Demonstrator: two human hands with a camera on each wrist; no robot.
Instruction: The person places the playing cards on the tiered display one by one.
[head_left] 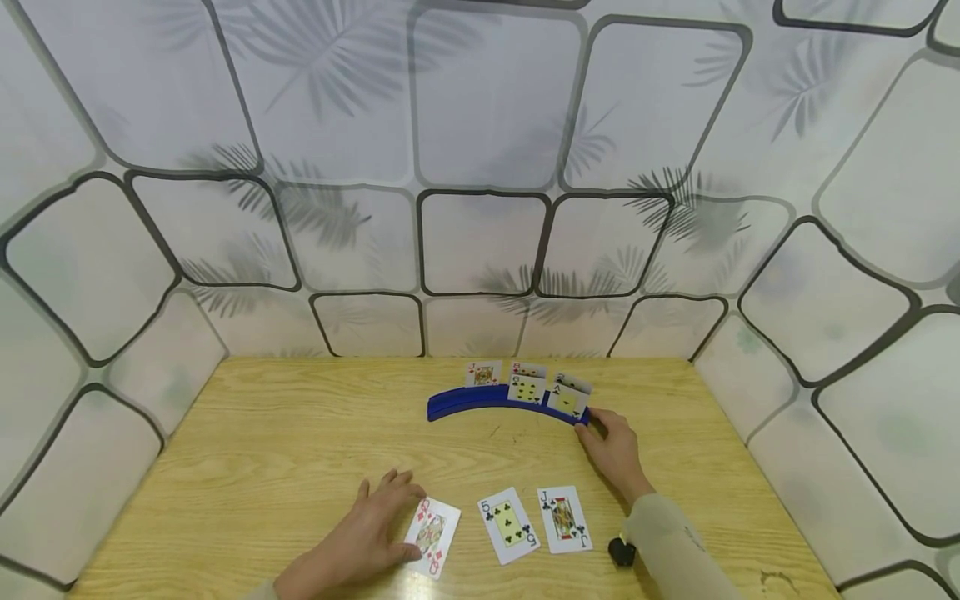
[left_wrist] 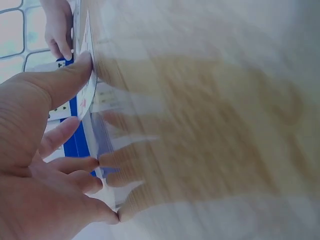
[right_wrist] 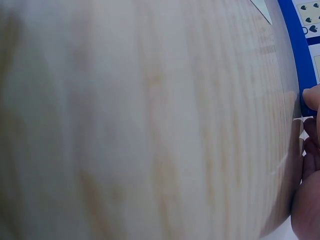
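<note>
My left hand (head_left: 372, 527) holds a queen of diamonds (head_left: 432, 537) at the table's near side, with its thumb on one edge and the index finger at the opposite one. In the left wrist view the thumb (left_wrist: 75, 75) presses on the card, seen nearly edge-on. Farther back, my right hand (head_left: 617, 450) pinches the right end of a curved blue card holder (head_left: 468, 400). Standing in the holder are a red jack (head_left: 483, 375), a black six (head_left: 527, 389) before a red eight (head_left: 528, 369), and a black ace (head_left: 567, 401) before a black two (head_left: 573, 382).
Face up between the hands lie a five of clubs (head_left: 508, 525) and a jack of clubs (head_left: 565, 520). A small black object (head_left: 621, 552) is beside the right sleeve. Patterned walls (head_left: 480, 242) enclose the wooden table (head_left: 300, 433) at the back and sides.
</note>
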